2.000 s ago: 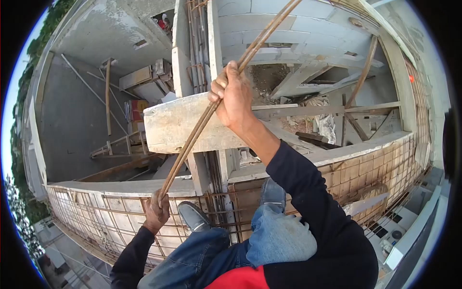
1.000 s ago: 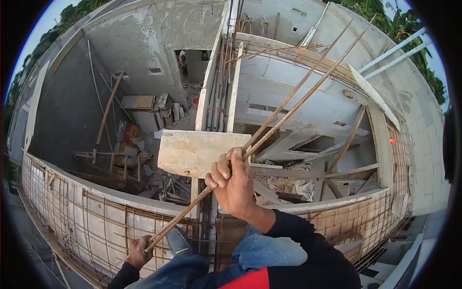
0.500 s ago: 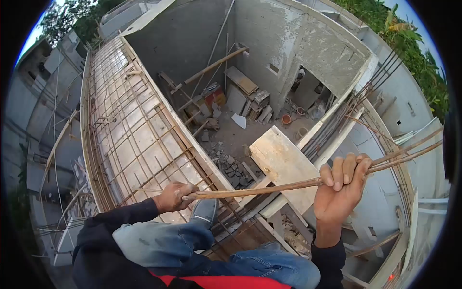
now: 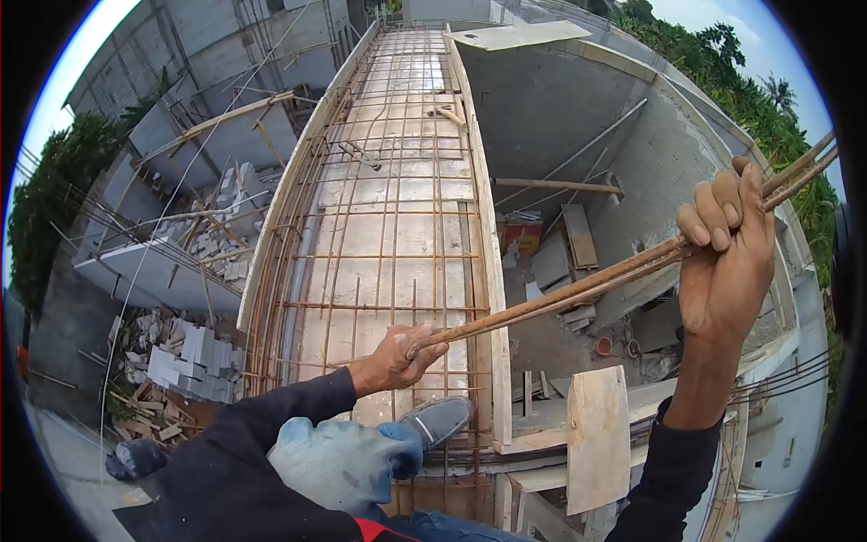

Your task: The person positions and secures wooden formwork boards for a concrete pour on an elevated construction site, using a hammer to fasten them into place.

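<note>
Two or so thin rusty rods slant up to the right across the view. My left hand is closed round their lower end, above the rebar grid. My right hand grips them higher up, at the right, and beyond it they run out toward the right edge. Beneath lies the rebar grid, tied over pale boards between wooden form edges. One grey shoe of mine rests on the grid near my left hand.
A loose plywood board lies at the lower right. Right of the form is a deep walled room with buckets and planks. Stacked grey blocks and rubble lie below at the left. A metal bracket-like piece sits on the grid.
The view has turned left, so the grid now runs straight ahead. Both hands still hold the rods, whose right end is raised more steeply, with my right hand higher.
</note>
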